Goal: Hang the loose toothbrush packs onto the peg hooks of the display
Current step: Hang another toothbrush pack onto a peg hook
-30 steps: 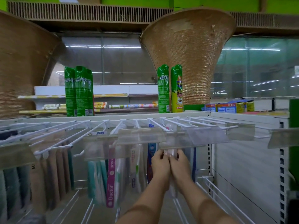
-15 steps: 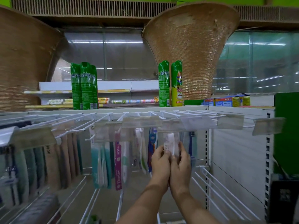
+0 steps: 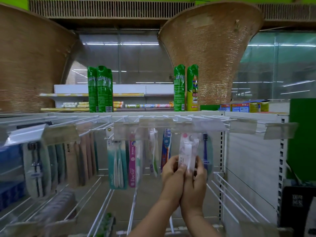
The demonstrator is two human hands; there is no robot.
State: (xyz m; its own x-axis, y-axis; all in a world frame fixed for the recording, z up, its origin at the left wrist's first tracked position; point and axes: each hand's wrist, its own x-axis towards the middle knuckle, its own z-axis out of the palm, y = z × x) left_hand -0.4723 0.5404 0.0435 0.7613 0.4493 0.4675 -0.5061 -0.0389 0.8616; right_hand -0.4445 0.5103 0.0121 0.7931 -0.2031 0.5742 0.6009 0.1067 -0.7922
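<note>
A clear toothbrush pack [image 3: 187,147] with pink and white print stands upright just below the peg hooks [image 3: 171,119] of the white display. My left hand [image 3: 171,170] and my right hand [image 3: 196,175] pinch its lower part from either side, pressed together. The pack's top reaches up behind a clear price tag holder [image 3: 208,124]; whether it is on a hook is hidden. A blue toothbrush pack [image 3: 206,151] hangs right behind it.
More packs hang to the left: a pink Doctor pack [image 3: 132,159], a teal pack [image 3: 117,161], beige and dark ones [image 3: 71,159]. Empty hooks [image 3: 239,119] run to the right. Lower white wire pegs [image 3: 230,199] jut forward. Green spray cans [image 3: 100,89] stand on top.
The view has tilted down and moved closer. Both hands with the pack now sit lower relative to the price holders, showing more of the pack above my fingers.
</note>
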